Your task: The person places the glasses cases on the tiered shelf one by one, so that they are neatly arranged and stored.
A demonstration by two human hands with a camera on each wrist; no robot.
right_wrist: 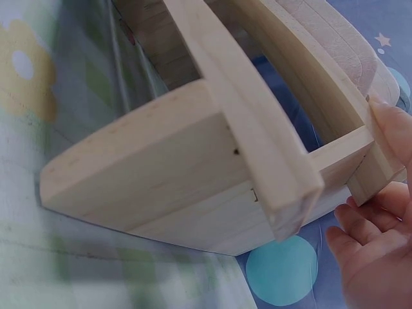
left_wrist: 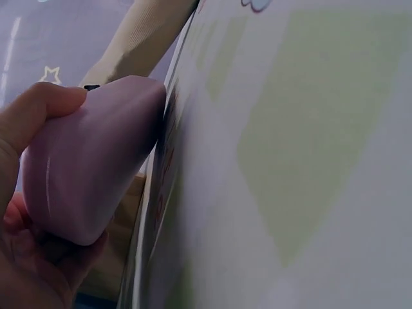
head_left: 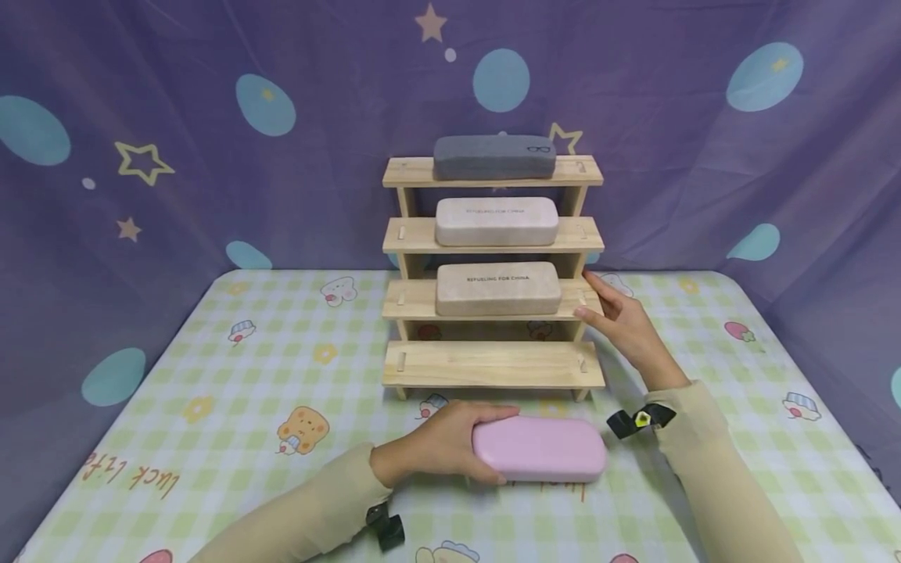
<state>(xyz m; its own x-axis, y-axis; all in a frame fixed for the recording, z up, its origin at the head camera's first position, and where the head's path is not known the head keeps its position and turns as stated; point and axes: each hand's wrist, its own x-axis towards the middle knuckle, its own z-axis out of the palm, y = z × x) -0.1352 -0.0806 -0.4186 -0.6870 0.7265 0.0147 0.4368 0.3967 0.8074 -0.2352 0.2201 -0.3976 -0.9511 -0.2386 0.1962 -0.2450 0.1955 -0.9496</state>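
Note:
My left hand (head_left: 443, 444) grips the left end of a pink glasses case (head_left: 545, 450), thumb on the near side and fingers on the far side. In the left wrist view the pink case (left_wrist: 96, 154) shows close over the tablecloth. To the right, my right hand (head_left: 633, 336) pinches the right end of the second-lowest step of a wooden step rack (head_left: 486, 366). In the right wrist view, its thumb (right_wrist: 391, 125) lies at the board's edge, fingers curled beneath. A beige case (head_left: 498, 289), a whitish case (head_left: 497, 222) and a grey-blue case (head_left: 493, 158) sit on the upper three steps.
The rack stands on a green-and-white checked tablecloth (head_left: 267, 375) with cartoon prints. Behind it hangs a purple curtain (head_left: 338, 94) with stars and blue ovals. Dark straps circle both sleeved wrists.

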